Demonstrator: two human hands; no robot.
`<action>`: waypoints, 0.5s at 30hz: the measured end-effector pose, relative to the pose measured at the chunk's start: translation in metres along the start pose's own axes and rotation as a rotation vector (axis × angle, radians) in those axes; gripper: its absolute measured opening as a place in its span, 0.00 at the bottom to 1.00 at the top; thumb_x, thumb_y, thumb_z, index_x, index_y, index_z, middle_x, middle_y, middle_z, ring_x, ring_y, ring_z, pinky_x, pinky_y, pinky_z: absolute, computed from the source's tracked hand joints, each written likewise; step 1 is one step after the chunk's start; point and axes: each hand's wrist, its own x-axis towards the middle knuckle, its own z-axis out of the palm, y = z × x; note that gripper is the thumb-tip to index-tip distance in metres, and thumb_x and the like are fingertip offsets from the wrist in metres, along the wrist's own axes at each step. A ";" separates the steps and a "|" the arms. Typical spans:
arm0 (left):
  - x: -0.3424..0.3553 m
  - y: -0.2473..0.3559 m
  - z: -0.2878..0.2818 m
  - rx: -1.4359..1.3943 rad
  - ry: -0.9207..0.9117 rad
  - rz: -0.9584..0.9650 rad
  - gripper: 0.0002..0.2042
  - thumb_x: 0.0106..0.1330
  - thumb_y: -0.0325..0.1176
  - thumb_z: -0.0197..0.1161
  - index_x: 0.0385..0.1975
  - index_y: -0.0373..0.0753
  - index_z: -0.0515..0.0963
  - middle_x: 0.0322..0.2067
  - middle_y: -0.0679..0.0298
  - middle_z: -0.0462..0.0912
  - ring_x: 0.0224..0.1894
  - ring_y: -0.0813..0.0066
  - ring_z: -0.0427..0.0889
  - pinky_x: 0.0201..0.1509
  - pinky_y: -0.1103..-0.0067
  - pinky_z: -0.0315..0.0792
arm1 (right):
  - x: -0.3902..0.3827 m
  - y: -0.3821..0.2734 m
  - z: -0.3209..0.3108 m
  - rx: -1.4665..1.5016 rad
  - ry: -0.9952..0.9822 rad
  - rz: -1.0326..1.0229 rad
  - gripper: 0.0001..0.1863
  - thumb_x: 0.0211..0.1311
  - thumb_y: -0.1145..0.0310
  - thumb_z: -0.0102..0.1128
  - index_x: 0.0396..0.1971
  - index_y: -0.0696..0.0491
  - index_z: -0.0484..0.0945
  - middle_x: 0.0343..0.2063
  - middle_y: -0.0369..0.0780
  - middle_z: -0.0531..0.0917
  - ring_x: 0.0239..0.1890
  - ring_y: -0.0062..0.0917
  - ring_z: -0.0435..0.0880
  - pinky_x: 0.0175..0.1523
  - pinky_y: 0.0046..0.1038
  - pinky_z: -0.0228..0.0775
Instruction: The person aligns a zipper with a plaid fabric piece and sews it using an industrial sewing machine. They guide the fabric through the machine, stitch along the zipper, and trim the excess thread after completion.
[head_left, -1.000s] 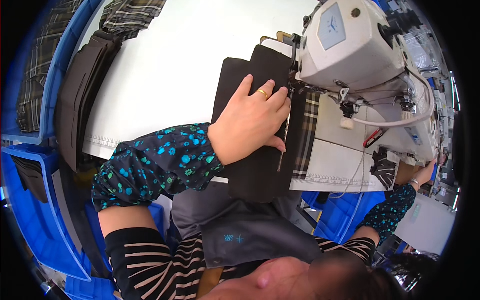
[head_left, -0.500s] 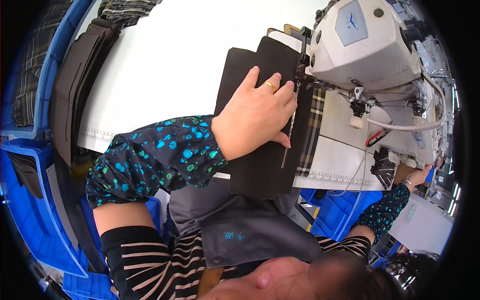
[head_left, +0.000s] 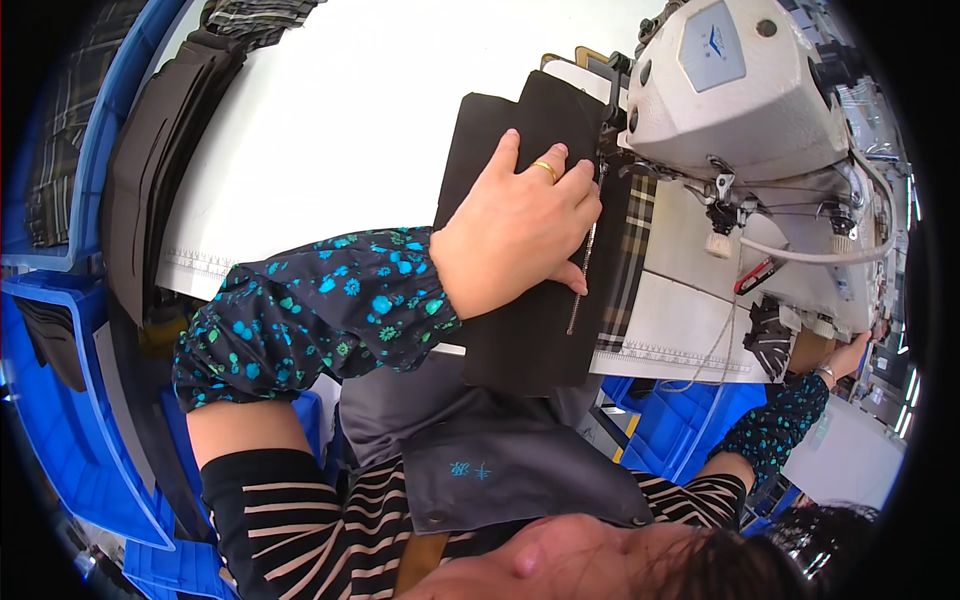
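Note:
My left hand (head_left: pixel 522 225) lies flat with spread fingers on a black fabric panel (head_left: pixel 520 350) with a stepped upper edge. Beside its thumb and fingertips runs a metal-toothed zipper (head_left: pixel 582 275), leading up toward the needle area of the white sewing machine (head_left: pixel 735 110). A plaid fabric strip (head_left: pixel 628 270) shows along the panel's right side. My right hand (head_left: pixel 848 357) is at the far right, by the near right end of the machine; its fingers are small and partly hidden, so their hold does not show.
Stacked dark fabric pieces (head_left: pixel 165 170) lie at the table's left edge, beside blue bins (head_left: pixel 60 400) with cloth in them. Another blue bin (head_left: pixel 690 425) stands below the table's front edge. A red-handled tool (head_left: pixel 758 275) and a dark cloth bundle (head_left: pixel 770 328) are near the machine.
My right hand has shifted slightly outward to the right. My left hand stays flat on the black panel; the whole view has moved a little.

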 end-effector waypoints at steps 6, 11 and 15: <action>0.001 0.000 -0.004 0.018 -0.044 -0.018 0.44 0.50 0.64 0.74 0.64 0.41 0.78 0.65 0.64 0.79 0.71 0.59 0.74 0.74 0.49 0.67 | -0.003 -0.006 0.000 0.018 -0.007 0.007 0.29 0.82 0.50 0.53 0.61 0.65 0.79 0.58 0.43 0.84 0.57 0.32 0.84 0.64 0.35 0.74; 0.001 -0.003 0.001 -0.005 0.043 0.034 0.38 0.53 0.63 0.75 0.56 0.38 0.83 0.58 0.60 0.81 0.68 0.54 0.76 0.72 0.45 0.66 | -0.002 0.004 -0.002 0.096 -0.006 0.032 0.31 0.83 0.48 0.52 0.63 0.64 0.78 0.58 0.43 0.84 0.56 0.32 0.83 0.63 0.34 0.75; 0.002 0.000 -0.006 0.050 -0.062 -0.009 0.43 0.50 0.64 0.74 0.64 0.42 0.79 0.65 0.65 0.80 0.71 0.61 0.74 0.73 0.51 0.68 | 0.000 0.012 0.001 0.134 -0.003 0.053 0.30 0.84 0.50 0.49 0.62 0.64 0.78 0.58 0.43 0.84 0.55 0.31 0.84 0.61 0.34 0.76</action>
